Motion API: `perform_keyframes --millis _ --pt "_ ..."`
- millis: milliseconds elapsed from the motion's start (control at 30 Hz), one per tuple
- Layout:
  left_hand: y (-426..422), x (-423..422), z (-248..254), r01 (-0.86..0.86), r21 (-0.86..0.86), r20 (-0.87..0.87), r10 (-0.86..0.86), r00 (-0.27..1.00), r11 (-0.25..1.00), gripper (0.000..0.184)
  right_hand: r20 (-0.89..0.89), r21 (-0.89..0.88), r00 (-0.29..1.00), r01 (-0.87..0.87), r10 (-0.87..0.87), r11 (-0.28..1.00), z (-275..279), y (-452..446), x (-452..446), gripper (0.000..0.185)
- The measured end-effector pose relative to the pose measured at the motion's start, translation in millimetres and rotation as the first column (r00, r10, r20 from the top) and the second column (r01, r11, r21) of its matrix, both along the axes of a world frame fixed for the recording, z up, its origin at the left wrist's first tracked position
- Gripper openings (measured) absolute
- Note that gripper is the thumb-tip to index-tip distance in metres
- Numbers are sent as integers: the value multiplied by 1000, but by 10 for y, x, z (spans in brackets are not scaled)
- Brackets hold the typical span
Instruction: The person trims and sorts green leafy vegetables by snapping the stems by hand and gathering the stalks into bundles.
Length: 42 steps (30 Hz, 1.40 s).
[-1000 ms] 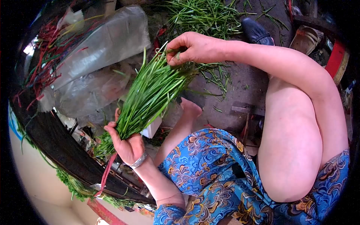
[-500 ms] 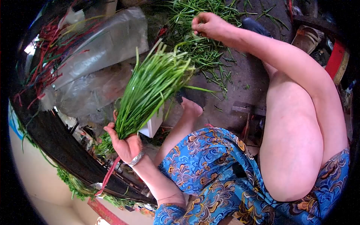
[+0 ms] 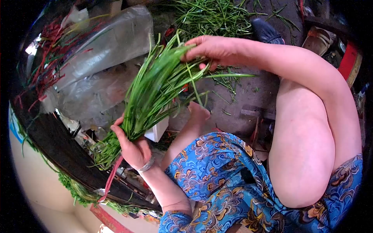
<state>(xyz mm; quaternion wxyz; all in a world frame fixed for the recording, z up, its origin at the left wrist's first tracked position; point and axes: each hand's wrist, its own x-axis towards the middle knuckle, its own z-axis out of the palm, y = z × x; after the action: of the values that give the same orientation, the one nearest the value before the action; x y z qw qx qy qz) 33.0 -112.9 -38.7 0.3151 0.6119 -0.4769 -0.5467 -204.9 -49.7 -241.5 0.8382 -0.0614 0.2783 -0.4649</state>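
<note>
A thick bunch of long green chives (image 3: pixel 151 85) slants across the middle of the view. My left hand (image 3: pixel 134 149), with a silver bracelet at its wrist, is closed around the lower part of the bunch. Shorter green ends stick out below that hand. At the upper end my right hand (image 3: pixel 211 50) grips some of the stalks with its fingers; a few loose strands hang out to the right of it. The tips inside the right hand are partly hidden.
Loose green stalks (image 3: pixel 213 17) lie in a heap on the dark floor beyond my right hand. Clear plastic sheeting (image 3: pixel 112 46) and red ties (image 3: pixel 50 50) are at the left, above a black curved rim (image 3: pixel 50 136). A dark shoe (image 3: pixel 266 31) stands near the heap.
My right hand has come down from above the heap of stalks to the upper end of the bunch and taken hold there. The bunch's tips have spread and bent; the left hand has barely moved.
</note>
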Motion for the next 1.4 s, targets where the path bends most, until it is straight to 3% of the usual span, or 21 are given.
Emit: perform_keyframes --millis 67,100,167,233,333,433,533,667,733,800,867,933,1000,1100,1133,1200,1233,1267,1333,1400 --pt "27 25 0 -3 -4 280 4 960 1000 37 -84 -29 996 34 -37 999 66 -4 -100 24" --pt "33 34 -17 64 -10 291 -59 955 998 37 -145 -68 987 55 -65 996 81 4 -120 21" --pt "10 48 -20 71 -15 309 -63 949 997 37 -110 -36 992 60 -64 998 -24 8 -108 20" --pt "8 4 -1 24 -37 367 -9 930 999 38 -219 -135 975 15 -45 991 -235 -25 -104 17" --pt "-47 -19 -33 -71 -28 301 76 950 997 39 -340 -219 940 -59 -19 974 -265 -47 -146 14" --pt "-40 -36 -11 -42 40 277 29 960 998 37 -237 -169 971 -36 -5 985 -271 -31 -167 11" --pt "-76 1 5 -79 50 276 62 959 996 36 -231 30 971 66 -57 997 -319 -8 -232 10" --pt "-114 18 17 -134 48 227 120 967 990 39 -208 -132 966 128 -153 983 -661 63 -439 16" --pt "-83 -17 3 -131 21 244 122 962 991 40 -308 -204 891 281 -334 938 -482 14 -444 16" --pt "-93 -17 10 -118 5 248 113 962 993 41 -338 -245 873 280 -353 928 -328 -45 -425 16" --pt "-88 -28 13 -109 -12 249 108 962 994 42 -536 -540 736 79 -414 838 -200 -91 -354 23" --pt "-39 -43 35 3 1 252 -3 968 1000 43 -565 -655 688 -38 -455 755 -54 -90 -218 35" --pt "-3 -44 35 46 26 210 -51 976 999 42 -662 -653 553 -94 -506 752 126 -34 -75 37" --pt "43 -82 14 18 -17 121 -16 993 1000 39 -664 -565 651 -113 -369 818 163 -110 34 27" --pt "52 -130 21 18 -16 121 -16 992 1000 39 -580 -617 703 -48 -412 786 16 -158 62 21" --pt "72 -228 1 -135 -16 78 136 988 991 39 -674 -478 673 -83 -305 874 -102 -94 -50 18" --pt "17 -95 27 -23 32 82 21 996 999 38 -693 -569 577 -70 -431 820 -189 -79 -83 15" --pt "12 -68 17 -24 34 80 21 997 999 38 -767 -532 484 -114 -420 839 -251 -53 -120 13" --pt "3 -78 10 -68 12 128 66 990 998 38 -807 -589 251 -265 -535 763 -450 -66 -228 13" --pt "-64 -17 -9 -94 -37 141 98 985 995 37 -853 -521 176 -226 -491 823 -594 -44 -286 11"
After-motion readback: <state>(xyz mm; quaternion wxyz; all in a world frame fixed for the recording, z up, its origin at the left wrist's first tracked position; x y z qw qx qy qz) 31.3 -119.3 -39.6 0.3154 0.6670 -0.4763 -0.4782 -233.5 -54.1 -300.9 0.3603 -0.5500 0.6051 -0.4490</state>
